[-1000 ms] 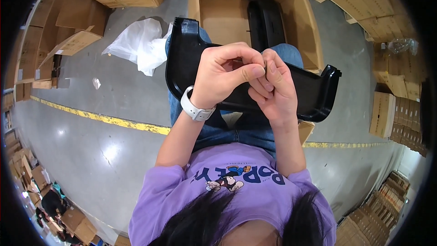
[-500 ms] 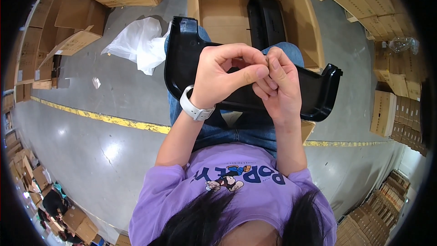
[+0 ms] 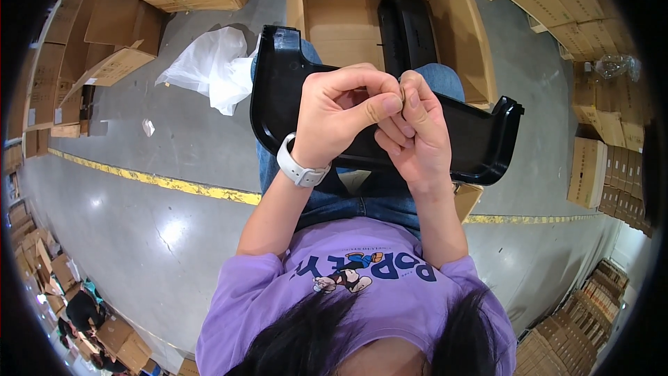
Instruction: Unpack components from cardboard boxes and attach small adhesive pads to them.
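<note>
My left hand (image 3: pixel 341 113), with a white watch (image 3: pixel 301 166) at its wrist, pinches thumb and forefinger together. Its fingertips meet those of my right hand (image 3: pixel 420 127), which is also pinched closed, its other fingers curled in. Between the tips is something tiny and thin that I cannot make out. Under both hands a long black plastic panel (image 3: pixel 280 106) with upturned, curved ends lies across my lap. The hands hide the middle of this panel.
An open cardboard box (image 3: pixel 339 21) stands beyond my knees, another black plastic part (image 3: pixel 410 31) leaning inside it. A white plastic bag (image 3: pixel 211 69) lies on the floor at left. Stacked cartons (image 3: pixel 550 0) rise at right; more cartons (image 3: pixel 104 31) stand at left. A yellow line (image 3: pixel 153 178) crosses the floor.
Both hands have shifted slightly to the left, the right one more. Their fingertips stay pinched together; the black panel has not visibly moved.
</note>
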Demonstrator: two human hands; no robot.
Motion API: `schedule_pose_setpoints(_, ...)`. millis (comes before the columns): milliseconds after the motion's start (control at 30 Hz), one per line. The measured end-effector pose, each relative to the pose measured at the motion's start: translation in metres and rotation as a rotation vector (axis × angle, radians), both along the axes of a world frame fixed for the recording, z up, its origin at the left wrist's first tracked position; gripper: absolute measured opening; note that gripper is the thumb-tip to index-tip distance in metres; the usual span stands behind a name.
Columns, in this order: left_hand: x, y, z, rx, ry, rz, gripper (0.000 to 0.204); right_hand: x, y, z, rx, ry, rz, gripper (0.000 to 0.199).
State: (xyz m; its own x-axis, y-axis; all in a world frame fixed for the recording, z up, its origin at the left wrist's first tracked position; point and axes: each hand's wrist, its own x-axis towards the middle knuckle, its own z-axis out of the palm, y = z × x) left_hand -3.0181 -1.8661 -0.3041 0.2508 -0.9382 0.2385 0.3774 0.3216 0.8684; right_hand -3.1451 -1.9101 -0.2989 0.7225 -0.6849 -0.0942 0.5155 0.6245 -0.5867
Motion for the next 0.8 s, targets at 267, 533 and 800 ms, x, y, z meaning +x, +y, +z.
schedule_pose_setpoints(267, -0.0036, -0.0011, 0.0003, 0.016, 0.034, -0.013, 0.009, -0.0023, -0.004, 0.0002, -0.091, 0.056, -0.059, 0.018)
schedule_pose_setpoints(533, -0.0063, -0.0027, 0.0019, 0.019, -0.34, 0.236, 0.007, -0.0027, -0.0042, 0.0008, -0.224, 0.267, -0.223, 0.015)
schedule_pose_setpoints(800, -0.0093, -0.0005, 0.0029, 0.036, -0.338, 0.252, 0.007, -0.002, -0.0006, 0.0015, -0.319, 0.301, -0.254, 0.015)
